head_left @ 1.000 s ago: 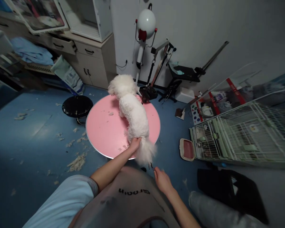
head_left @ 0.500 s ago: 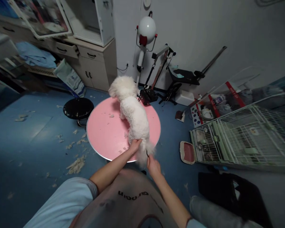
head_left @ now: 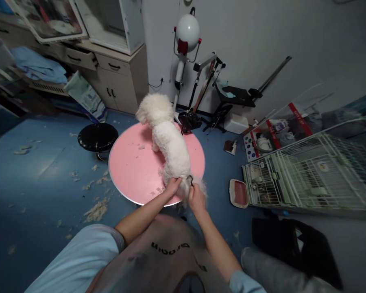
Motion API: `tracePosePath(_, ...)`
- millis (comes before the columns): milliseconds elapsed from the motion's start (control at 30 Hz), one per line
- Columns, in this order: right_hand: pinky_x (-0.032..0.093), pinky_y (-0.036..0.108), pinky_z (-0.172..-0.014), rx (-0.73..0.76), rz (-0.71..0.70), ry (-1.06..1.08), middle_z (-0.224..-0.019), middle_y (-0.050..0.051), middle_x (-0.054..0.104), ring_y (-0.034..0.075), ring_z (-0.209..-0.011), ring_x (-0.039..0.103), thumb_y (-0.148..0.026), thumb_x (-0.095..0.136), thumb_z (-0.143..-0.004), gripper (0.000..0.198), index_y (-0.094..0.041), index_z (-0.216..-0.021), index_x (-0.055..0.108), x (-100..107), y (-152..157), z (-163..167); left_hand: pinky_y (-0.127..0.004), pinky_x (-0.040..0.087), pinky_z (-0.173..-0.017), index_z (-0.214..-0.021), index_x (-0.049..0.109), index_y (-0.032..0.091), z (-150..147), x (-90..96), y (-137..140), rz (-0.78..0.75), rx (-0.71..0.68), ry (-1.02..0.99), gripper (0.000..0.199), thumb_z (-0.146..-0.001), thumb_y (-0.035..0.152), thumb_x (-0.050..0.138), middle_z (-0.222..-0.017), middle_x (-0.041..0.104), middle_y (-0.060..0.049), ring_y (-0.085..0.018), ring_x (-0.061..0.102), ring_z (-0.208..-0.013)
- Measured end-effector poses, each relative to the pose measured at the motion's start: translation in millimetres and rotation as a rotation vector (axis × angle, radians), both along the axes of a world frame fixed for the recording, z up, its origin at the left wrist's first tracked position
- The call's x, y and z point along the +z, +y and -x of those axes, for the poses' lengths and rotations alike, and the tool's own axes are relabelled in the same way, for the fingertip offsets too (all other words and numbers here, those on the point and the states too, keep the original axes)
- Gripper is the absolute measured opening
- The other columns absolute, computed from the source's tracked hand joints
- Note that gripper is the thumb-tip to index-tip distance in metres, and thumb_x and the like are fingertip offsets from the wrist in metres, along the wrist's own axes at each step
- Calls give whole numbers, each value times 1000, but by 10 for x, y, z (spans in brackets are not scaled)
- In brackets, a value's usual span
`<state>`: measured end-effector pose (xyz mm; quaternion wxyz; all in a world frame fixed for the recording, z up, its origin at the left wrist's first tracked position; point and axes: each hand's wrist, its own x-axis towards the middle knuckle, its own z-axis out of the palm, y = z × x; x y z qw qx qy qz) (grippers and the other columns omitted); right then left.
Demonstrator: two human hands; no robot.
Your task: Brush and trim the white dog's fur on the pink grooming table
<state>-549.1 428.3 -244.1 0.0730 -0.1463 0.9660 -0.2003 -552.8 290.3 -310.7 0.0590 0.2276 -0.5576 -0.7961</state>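
Observation:
A fluffy white dog [head_left: 172,148] stands on the round pink grooming table [head_left: 131,171], its rear towards me and its head turned to the left. My left hand [head_left: 173,187] is closed on the dog's rump beside the base of the tail; its fingertips are partly sunk in fur. My right hand [head_left: 197,198] grips a thin, dark, curved grooming tool [head_left: 190,179] held against the long tail hair [head_left: 203,188]. Its exact kind is too small to make out. Loose tufts of clipped fur [head_left: 141,147] lie on the table.
A black round stool [head_left: 98,137] stands left of the table. Clipped fur [head_left: 97,209] litters the blue floor. Behind the dog are a white lamp-like dryer [head_left: 187,32] and a folded stand [head_left: 190,120]. On the right are a wire cage [head_left: 308,179] and a shallow litter tray [head_left: 238,193].
My right hand has moved up with the dark tool, closer to the tail's base, and the tail hair spreads further right. My left hand stays at the rump. The view has shifted slightly.

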Motion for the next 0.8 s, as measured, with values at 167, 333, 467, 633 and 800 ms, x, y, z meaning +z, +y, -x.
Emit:
tracePosePath(167,39,31,-61,109,-332,-202,-77,11,67,22,-67,63,-31,24,-94,36,-20,-109,55,-343,330,-308,-29,43,-65,-71,65,13,32,-20,-27,31,50,7,27,-69,39,57,-71,66,-7,-20,57,-70)
tracePosePath(333,41,40,-58,84,-364,-359,-70,14,67,32,-65,64,-30,33,-87,30,-25,-96,61,-481,1126,-798,-29,43,-65,-76,67,13,53,-42,-28,34,73,-8,28,-70,38,55,-76,68,-8,-21,58,-72)
tracePosePath(467,43,36,-65,6,22,-174,-78,12,67,28,-73,65,-37,24,-91,42,-20,-111,56,-208,744,-552,-28,43,-68,-79,68,13,39,-19,-20,54,45,38,29,-71,38,56,-78,69,-7,-20,58,-74)
tracePosePath(633,39,27,-62,-14,3,-102,-82,9,67,20,-72,61,-34,24,-92,43,-16,-120,51,-68,-61,-103,-27,42,-61,-70,66,12,22,-29,-28,2,6,6,28,-69,40,58,-68,65,-6,-18,55,-64)
tracePosePath(800,31,24,-55,73,-115,-218,-71,5,65,17,-61,59,-31,29,-93,34,-19,-111,56,-205,197,-359,-29,43,-59,-75,68,12,-62,-59,1,-98,-10,-36,27,-69,37,62,-70,66,-7,-19,56,-62)
